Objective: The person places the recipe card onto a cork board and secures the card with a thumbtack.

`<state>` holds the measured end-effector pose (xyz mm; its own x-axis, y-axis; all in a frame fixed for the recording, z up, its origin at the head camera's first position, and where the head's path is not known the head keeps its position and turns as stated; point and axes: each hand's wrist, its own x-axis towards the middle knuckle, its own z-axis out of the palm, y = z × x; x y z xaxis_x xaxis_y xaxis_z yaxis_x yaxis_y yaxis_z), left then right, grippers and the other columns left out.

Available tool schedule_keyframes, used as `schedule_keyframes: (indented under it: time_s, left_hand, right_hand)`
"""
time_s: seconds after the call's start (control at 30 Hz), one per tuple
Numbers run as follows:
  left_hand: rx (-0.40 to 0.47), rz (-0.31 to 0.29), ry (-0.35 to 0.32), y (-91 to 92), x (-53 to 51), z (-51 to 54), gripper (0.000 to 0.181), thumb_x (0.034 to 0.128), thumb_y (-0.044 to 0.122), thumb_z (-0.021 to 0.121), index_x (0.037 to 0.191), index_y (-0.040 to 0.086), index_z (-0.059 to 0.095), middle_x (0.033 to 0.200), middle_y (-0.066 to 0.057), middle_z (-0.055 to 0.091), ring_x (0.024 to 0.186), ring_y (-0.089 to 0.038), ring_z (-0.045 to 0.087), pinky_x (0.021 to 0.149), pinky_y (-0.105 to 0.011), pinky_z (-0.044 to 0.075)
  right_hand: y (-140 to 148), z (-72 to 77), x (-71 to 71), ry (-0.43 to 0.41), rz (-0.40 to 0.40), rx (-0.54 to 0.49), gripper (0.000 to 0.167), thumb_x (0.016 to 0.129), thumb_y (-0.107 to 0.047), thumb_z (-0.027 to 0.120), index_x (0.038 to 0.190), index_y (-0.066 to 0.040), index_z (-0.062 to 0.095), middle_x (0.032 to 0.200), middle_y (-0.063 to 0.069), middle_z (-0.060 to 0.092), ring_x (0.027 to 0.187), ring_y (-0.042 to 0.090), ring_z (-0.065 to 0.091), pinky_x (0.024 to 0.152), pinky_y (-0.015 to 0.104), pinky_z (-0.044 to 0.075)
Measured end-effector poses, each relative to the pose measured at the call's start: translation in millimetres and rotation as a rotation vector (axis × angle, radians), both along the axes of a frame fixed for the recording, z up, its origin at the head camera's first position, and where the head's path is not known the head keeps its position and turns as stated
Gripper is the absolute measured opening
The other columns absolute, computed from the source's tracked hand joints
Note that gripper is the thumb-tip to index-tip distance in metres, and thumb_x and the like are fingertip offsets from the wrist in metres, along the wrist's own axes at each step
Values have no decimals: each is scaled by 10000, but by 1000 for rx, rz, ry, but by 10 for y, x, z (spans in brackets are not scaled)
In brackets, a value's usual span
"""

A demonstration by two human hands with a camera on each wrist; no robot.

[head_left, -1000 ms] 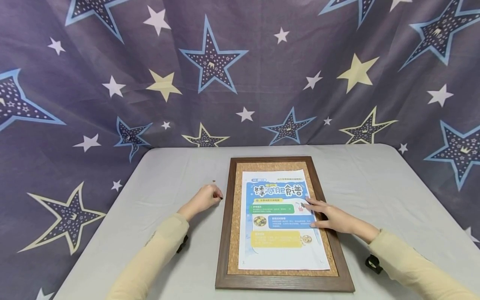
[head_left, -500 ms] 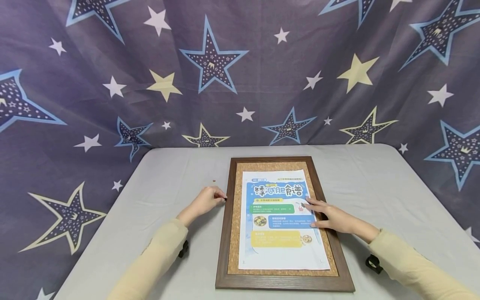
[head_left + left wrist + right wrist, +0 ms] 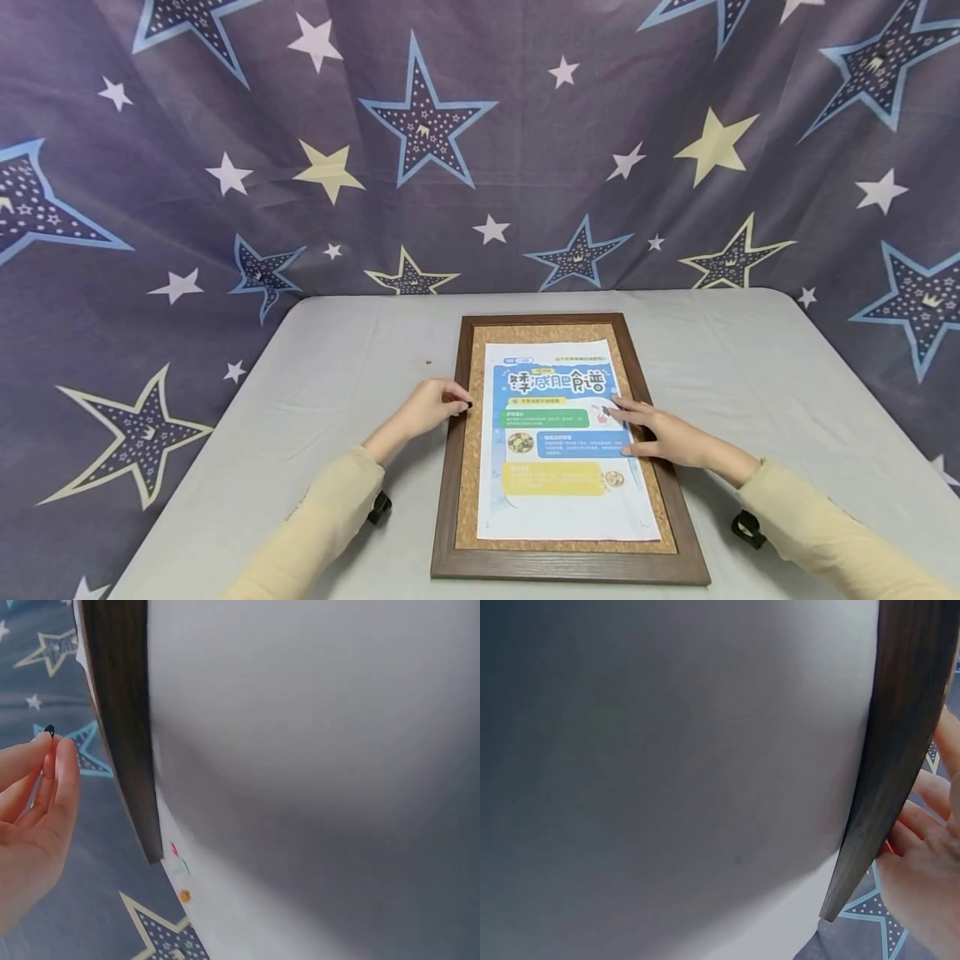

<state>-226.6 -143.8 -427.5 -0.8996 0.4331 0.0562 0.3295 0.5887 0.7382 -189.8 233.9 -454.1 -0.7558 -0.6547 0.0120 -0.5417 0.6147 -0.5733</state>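
Observation:
A printed sheet point(image 3: 562, 517) lies on the cork board point(image 3: 467, 500) inside a brown wooden frame point(image 3: 570, 567). My left hand point(image 3: 423, 408) is over the frame's left side and pinches a small black object point(image 3: 469, 404) between thumb and fingertips. The left wrist view also shows this hand point(image 3: 37, 817) with the black piece point(image 3: 49, 730) at its fingertips. My right hand point(image 3: 671, 435) rests with spread fingers on the sheet's right edge, across the frame's right side. In the right wrist view the frame point(image 3: 892, 750) partly hides that hand point(image 3: 922, 877).
The frame stands on a table with a pale cloth point(image 3: 750, 375). Beyond the frame's left side lies a tiny brown item point(image 3: 428, 362). In the left wrist view several small coloured items point(image 3: 185, 896) show on the cloth. A star-patterned curtain point(image 3: 525, 167) hangs behind.
My left hand has moved right, from the cloth beside the frame to over its left side, with the black object still pinched. The right hand, sheet and frame have kept their places.

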Motion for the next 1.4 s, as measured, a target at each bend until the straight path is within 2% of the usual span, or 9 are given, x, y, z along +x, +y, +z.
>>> schedule_keyframes:
  time_s: [0.17,0.47,0.6,0.73,0.9,1.07,1.23,1.4]
  left_hand:
    - [61,-53,-36,98,47,37,95,801,-3,600,874,-33,653,841,-122,638,649,-133,579,574,-206,478]
    - [99,-84,-111,283,101,51,113,809,-5,592,891,-34,665,866,-127,650,661,-205,594,535,-215,468]
    - [106,-106,-134,370,135,61,117,803,14,610,893,-28,672,858,-98,649,638,-150,566,511,-191,440]
    - [104,-133,-156,463,175,58,113,799,21,616,888,-18,675,844,-82,650,671,-145,590,552,-200,468]
    - [84,-139,-196,581,230,63,90,789,55,642,860,28,689,826,-64,664,683,-159,608,568,-253,483]
    - [107,-147,-262,702,283,91,89,775,64,659,845,20,690,826,-78,671,675,-170,611,614,-341,504]
    - [123,-144,-319,805,335,114,76,773,65,662,831,27,694,794,-60,675,647,-143,605,603,-315,505]
    - [115,-136,-360,875,394,137,69,759,66,676,815,35,700,754,-40,671,665,-179,619,610,-301,508]
  right_hand:
    - [2,4,2,4,0,-3,638,827,-312,594,1294,65,380,1381,270,249,1229,472,232,928,561,292]
    - [-1,-1,7,1,-21,12,631,818,-304,608,1293,51,392,1383,262,254,1226,477,236,936,566,285]
    - [-6,4,14,-2,-31,20,626,814,-298,614,1292,43,399,1381,259,260,1223,480,239,934,570,285]
    - [-10,7,15,-6,-32,14,623,812,-288,618,1291,46,400,1381,260,260,1223,483,235,935,573,281]
    - [-8,3,8,-6,-28,5,623,811,-279,620,1290,51,397,1380,266,256,1223,488,229,934,577,278]
    - [1,7,6,-7,-31,10,627,814,-291,615,1295,43,394,1383,262,252,1225,484,228,934,576,280]
    - [10,0,5,-10,-31,12,631,817,-313,606,1301,32,393,1389,252,249,1226,486,222,935,580,276]
    - [11,-1,6,-19,-22,1,636,821,-311,601,1306,36,381,1392,256,239,1228,495,207,939,589,258]
